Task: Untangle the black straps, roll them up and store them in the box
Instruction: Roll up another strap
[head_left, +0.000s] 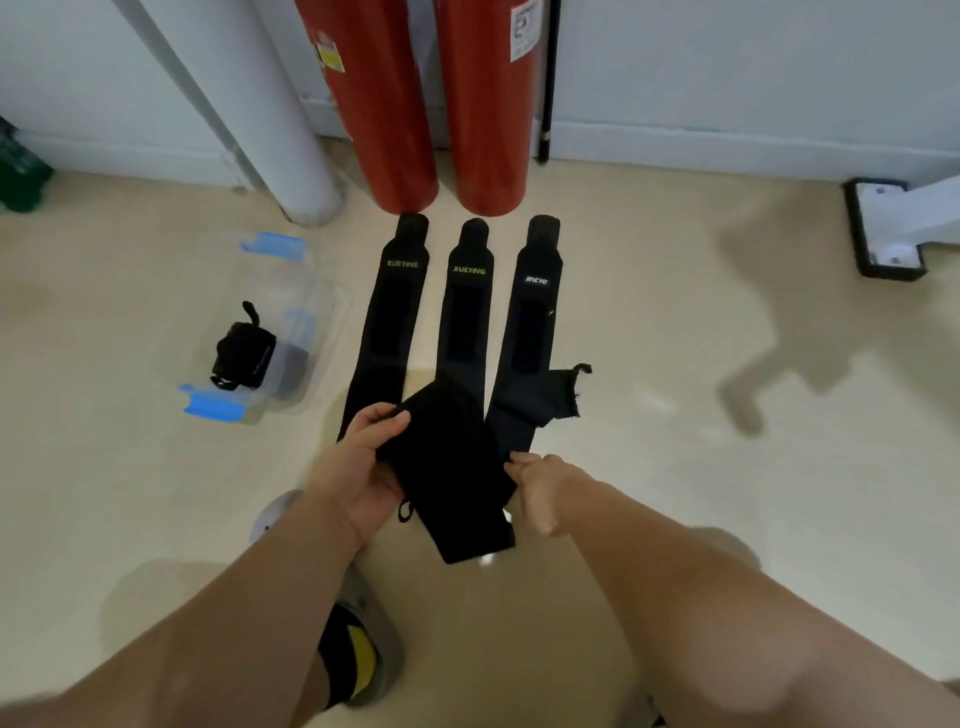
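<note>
Three black straps lie flat side by side on the beige floor: the left strap (387, 322), the middle strap (464, 317) and the right strap (530, 322). The near end of the middle strap (447, 467) is lifted off the floor and partly folded over. My left hand (363, 467) grips its left edge. My right hand (535, 488) pinches its right edge. A clear plastic box (291, 332) with blue clips stands at the left, with one rolled black strap (241, 358) inside.
Two red cylinders (431, 104) and a white pipe (270, 114) stand against the wall just behind the straps. A white stand foot with a black base (888, 228) sits at the right. My shoe (358, 644) is below the hands.
</note>
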